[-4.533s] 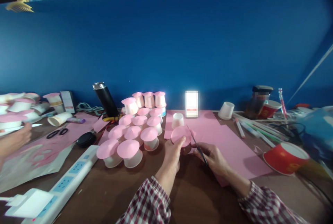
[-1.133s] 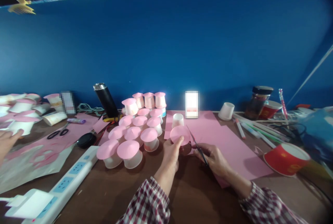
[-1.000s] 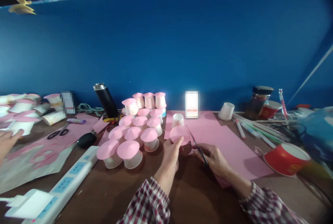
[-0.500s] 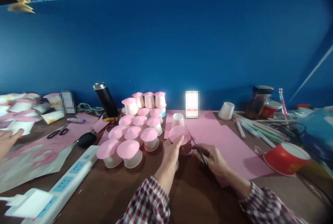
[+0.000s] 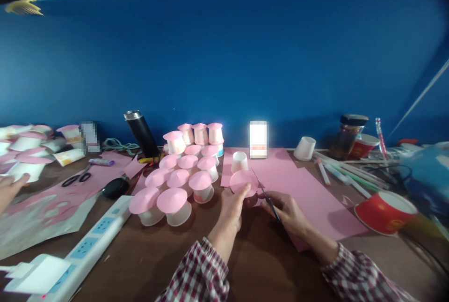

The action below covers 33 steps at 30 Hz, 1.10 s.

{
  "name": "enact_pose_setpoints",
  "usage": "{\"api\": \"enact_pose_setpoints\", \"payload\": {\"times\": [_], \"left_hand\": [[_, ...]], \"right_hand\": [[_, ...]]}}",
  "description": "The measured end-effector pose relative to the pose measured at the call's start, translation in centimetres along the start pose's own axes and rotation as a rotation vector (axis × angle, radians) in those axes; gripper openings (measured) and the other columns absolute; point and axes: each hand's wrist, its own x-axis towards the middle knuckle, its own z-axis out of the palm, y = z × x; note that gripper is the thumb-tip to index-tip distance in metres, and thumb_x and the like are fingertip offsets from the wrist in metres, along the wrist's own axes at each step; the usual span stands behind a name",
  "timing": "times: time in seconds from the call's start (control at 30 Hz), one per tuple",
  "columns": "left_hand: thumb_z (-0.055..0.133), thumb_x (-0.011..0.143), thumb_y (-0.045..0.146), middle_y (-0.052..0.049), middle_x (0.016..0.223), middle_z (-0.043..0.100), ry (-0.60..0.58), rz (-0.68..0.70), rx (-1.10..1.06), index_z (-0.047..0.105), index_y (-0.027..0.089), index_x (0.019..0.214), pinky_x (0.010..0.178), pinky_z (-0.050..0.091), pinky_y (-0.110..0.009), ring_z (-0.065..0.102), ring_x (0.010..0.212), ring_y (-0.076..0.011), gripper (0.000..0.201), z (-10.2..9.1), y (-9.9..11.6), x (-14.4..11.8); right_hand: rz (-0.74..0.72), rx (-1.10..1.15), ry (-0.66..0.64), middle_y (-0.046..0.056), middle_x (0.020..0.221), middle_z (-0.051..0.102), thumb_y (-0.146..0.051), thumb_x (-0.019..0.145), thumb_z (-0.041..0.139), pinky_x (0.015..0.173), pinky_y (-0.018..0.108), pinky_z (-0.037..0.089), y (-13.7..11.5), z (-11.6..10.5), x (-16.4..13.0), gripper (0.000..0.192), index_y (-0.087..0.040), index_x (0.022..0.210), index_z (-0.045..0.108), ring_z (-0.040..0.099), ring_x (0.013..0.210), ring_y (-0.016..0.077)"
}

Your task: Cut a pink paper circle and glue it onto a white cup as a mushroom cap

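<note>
Brown tbl (image 5: 140, 267): pink disc (image 5: 240, 181) pinched in L grip (image 5: 230, 210); R grip (image 5: 290, 214) holds prob. scissors (image 5: 270, 204).

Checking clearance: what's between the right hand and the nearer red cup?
Mostly pink paper, with a sliver of table near the cup, in the head view.

Visible count:
14 pink-topped cups (image 5: 177, 179) mid-cluster, 2 bare white cups (image 5: 305, 148) right of it, 2 red cups (image 5: 385, 214), 2 scissors (image 5: 269, 202), 1 held pink disc (image 5: 241, 182), 1 power strip (image 5: 85, 247).
</note>
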Motion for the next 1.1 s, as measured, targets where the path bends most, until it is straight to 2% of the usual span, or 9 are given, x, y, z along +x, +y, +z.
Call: {"api": "enact_pose_setpoints", "payload": {"times": [0.2,0.57,0.77,0.97,1.1], "left_hand": [[0.076,0.060,0.035,-0.008,0.065,0.066,0.025,-0.001,-0.028,0.067,0.005,0.083,0.047,0.043,-0.024,0.058,0.052,-0.0138,0.039,0.07,-0.07,0.10],[0.078,0.056,0.032,-0.004,0.057,0.064,0.082,-0.008,-0.040,0.065,0.008,0.075,0.045,0.041,-0.022,0.054,0.046,-0.0101,0.033,0.38,0.44,-0.06],[0.077,0.058,0.033,0.000,0.053,0.060,0.089,-0.011,-0.017,0.064,0.009,0.073,0.043,0.037,-0.020,0.048,0.042,-0.0074,0.031,0.21,0.42,0.01],[0.078,0.055,0.035,-0.004,0.060,0.064,0.107,0.006,-0.039,0.065,0.008,0.080,0.046,0.041,-0.022,0.055,0.048,-0.0107,0.039,-0.01,0.25,0.13],[0.078,0.055,0.034,-0.004,0.060,0.064,0.109,0.007,-0.055,0.064,0.009,0.079,0.046,0.042,-0.023,0.056,0.048,-0.0114,0.037,0.06,0.42,0.13]], "right_hand": [[0.004,-0.009,0.008,0.003,0.073,0.066,-0.044,0.079,0.062,0.049,0.020,0.041,-0.24,-0.02,-0.07,0.039,-0.014,0.103,0.068,0.054,0.058,0.0119],[0.020,0.015,0.014,0.001,0.063,0.061,-0.039,0.078,0.065,0.045,0.019,0.037,-0.30,0.15,-0.10,0.034,-0.014,0.101,0.068,0.048,0.053,0.0100],[0.035,-0.004,0.034,0.001,0.067,0.063,-0.040,0.076,0.066,0.047,0.020,0.040,-0.63,0.27,-0.11,0.036,-0.012,0.099,0.069,0.049,0.054,0.0107],[0.028,-0.023,0.045,0.003,0.069,0.065,-0.040,0.076,0.065,0.050,0.022,0.043,-0.57,0.32,-0.15,0.036,-0.013,0.098,0.069,0.055,0.060,0.0140],[0.028,-0.054,0.038,0.002,0.067,0.064,-0.041,0.077,0.064,0.049,0.022,0.042,-0.40,0.29,-0.11,0.036,-0.013,0.099,0.069,0.054,0.057,0.0133]]}}
